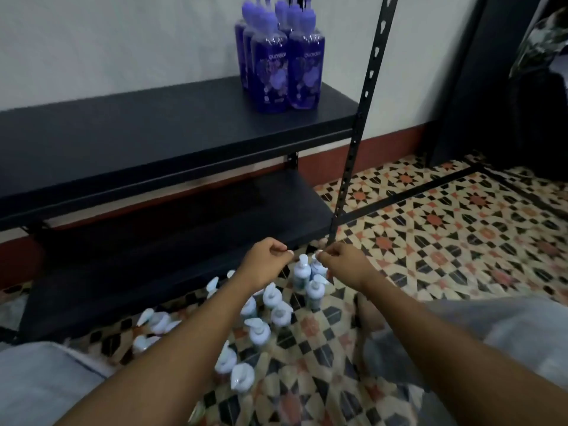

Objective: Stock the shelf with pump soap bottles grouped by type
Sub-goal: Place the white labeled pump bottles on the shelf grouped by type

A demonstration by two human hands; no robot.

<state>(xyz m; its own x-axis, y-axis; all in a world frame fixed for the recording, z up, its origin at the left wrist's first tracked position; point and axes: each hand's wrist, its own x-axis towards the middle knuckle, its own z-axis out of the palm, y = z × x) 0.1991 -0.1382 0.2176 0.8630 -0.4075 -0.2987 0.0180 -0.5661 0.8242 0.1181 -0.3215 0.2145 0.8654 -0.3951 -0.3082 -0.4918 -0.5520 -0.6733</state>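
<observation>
Several purple pump soap bottles (278, 66) stand grouped at the right end of the dark upper shelf (153, 139). Several pale blue-white pump bottles (270, 312) stand on the patterned floor in front of me. My left hand (267, 259) hovers above them with fingers curled, holding nothing that I can see. My right hand (341, 261) is close beside it, fingers curled just above the pump head of a far bottle (302, 273); contact with it is unclear.
A lower dark shelf (172, 247) sits near the floor. A black perforated upright post (356, 139) rises at the shelf's right end. A black bar (408, 192) lies across the tiles. My grey-clad knees (491, 339) flank the bottles.
</observation>
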